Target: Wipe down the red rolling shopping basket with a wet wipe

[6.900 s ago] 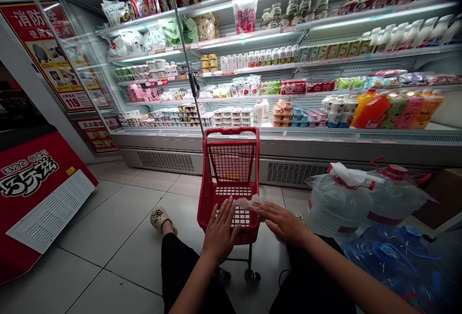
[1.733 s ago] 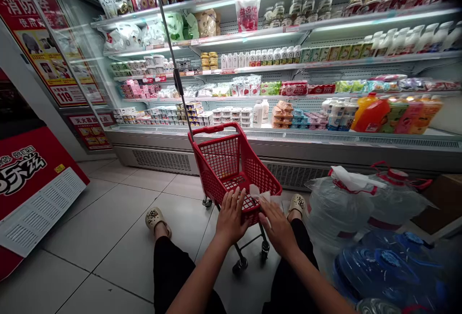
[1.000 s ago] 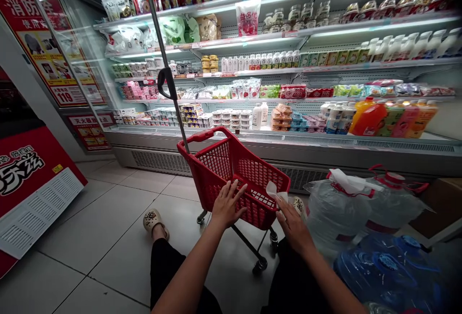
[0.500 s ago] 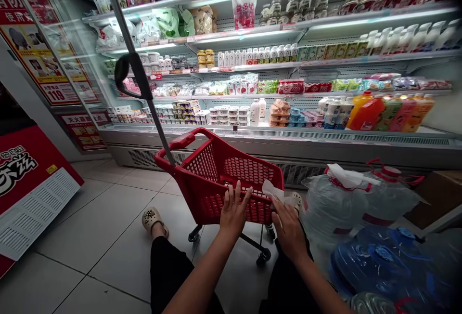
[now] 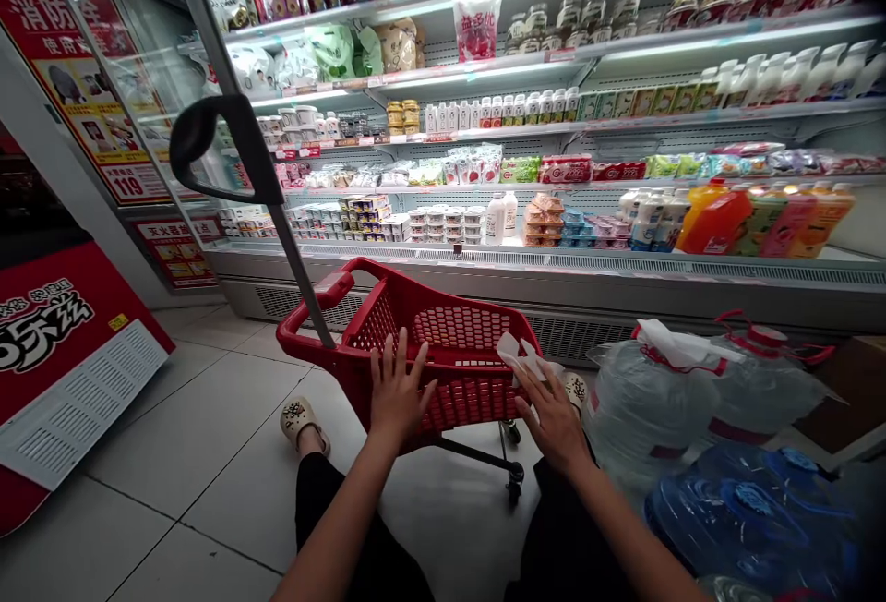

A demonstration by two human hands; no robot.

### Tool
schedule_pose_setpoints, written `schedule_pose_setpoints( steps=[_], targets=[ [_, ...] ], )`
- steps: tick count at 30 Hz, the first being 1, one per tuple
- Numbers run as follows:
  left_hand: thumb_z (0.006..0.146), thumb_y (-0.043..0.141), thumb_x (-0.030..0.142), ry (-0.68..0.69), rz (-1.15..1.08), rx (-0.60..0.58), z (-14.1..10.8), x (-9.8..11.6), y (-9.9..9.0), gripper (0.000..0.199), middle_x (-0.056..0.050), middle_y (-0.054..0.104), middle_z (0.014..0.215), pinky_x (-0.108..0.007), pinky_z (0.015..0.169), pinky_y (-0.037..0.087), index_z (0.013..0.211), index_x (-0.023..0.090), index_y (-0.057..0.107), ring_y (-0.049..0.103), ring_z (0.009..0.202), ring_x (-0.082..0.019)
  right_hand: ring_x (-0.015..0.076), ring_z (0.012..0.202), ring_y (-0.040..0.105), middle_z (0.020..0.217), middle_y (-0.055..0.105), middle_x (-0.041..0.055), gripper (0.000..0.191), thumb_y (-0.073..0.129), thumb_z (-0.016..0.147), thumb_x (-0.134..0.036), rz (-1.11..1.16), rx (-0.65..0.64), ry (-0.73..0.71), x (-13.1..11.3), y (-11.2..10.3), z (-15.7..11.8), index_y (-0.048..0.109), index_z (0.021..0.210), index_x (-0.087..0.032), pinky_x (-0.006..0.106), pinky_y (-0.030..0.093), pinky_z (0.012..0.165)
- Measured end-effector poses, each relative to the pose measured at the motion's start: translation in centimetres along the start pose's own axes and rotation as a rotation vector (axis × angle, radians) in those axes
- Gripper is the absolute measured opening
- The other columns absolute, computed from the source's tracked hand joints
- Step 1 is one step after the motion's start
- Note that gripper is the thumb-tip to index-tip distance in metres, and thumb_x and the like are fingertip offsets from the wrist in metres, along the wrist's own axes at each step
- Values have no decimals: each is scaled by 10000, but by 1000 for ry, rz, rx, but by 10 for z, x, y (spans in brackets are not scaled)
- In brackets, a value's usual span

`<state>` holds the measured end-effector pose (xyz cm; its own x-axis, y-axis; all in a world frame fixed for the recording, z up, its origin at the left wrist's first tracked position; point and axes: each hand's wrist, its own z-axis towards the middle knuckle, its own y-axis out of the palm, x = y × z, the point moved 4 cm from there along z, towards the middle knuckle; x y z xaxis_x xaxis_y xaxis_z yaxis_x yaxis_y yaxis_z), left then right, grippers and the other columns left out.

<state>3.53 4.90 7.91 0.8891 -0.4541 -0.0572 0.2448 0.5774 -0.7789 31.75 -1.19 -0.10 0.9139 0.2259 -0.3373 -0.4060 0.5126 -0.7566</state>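
A red plastic shopping cart (image 5: 463, 318) with a grey telescopic pole (image 5: 294, 256) and a black pole handle (image 5: 242, 151) stands between my legs. My left hand (image 5: 400, 399) is open, fingers spread, against the near side wall of the basket. At the basket's right end my right hand (image 5: 556, 419) presses a crumpled white tissue (image 5: 510, 350) onto the rim, its fingers lying over it. The right fingertips and the tissue's underside are partly hidden.
A lit refrigerated display case (image 5: 588, 270) with yogurts, bottles and bags spans the back. Clear water jugs (image 5: 647, 408) and a blue water jug (image 5: 734, 510) crowd the right, near a cardboard box (image 5: 848, 399). A red freezer (image 5: 76, 334) stands left on tiled floor (image 5: 214, 454).
My left hand has shifted left along the basket wall. The cart has turned slightly, its pole leaning closer on the left. My right hand stays at the right end with the tissue.
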Motion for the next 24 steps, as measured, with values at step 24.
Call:
schedule_pose_setpoints(
  steps=[24],
  targets=[
    [1016,524,543,46,-49,-53,-8,8,4,521,-101,359,1685,-700,1232,-134,1456,277,604,282,1572,-369,231,1483,464,1591,512,40,551,262,1091,-306,109,-30,-99,-30,24,50,373,1631,-289,542,312,1264]
  ],
)
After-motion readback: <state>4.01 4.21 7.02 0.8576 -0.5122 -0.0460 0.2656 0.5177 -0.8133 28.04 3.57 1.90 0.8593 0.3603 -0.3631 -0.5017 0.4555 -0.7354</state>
